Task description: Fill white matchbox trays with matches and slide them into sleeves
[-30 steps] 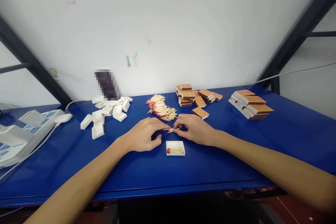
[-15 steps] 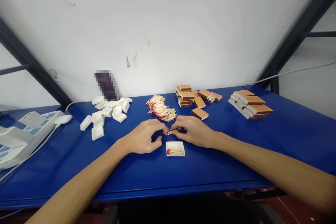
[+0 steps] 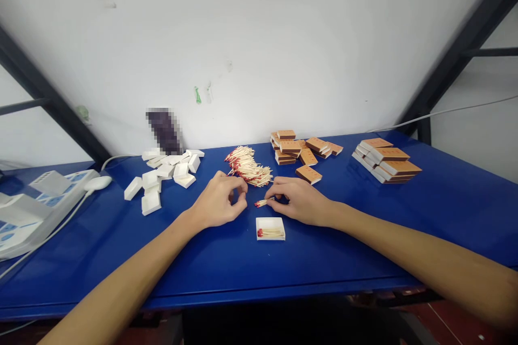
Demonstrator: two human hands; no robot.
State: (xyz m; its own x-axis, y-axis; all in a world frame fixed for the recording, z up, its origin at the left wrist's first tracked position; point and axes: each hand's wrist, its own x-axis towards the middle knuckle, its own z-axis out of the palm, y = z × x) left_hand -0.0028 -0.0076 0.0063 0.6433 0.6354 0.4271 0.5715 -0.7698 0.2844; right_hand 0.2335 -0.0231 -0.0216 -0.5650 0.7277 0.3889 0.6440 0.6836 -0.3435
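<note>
Between thumb and fingertips, my right hand pinches a small bunch of matches, red heads pointing left. My left hand is to the left of them, fingers curled and thumb apart from the fingertips, with nothing visible in it. Just below the hands lies a white tray with several matches in its lower part, heads to the left. Behind the hands, a loose heap of red-headed matches is spread on the blue table.
White empty trays are piled at the left. Orange matchboxes lie in a heap behind my right hand, with stacked boxes farther right. A power strip with a white cable is at the left edge. A pixelated dark object leans on the wall.
My left hand has moved left, away from the matches and my right hand. The bunch stays in my right hand, its red heads now more exposed.
</note>
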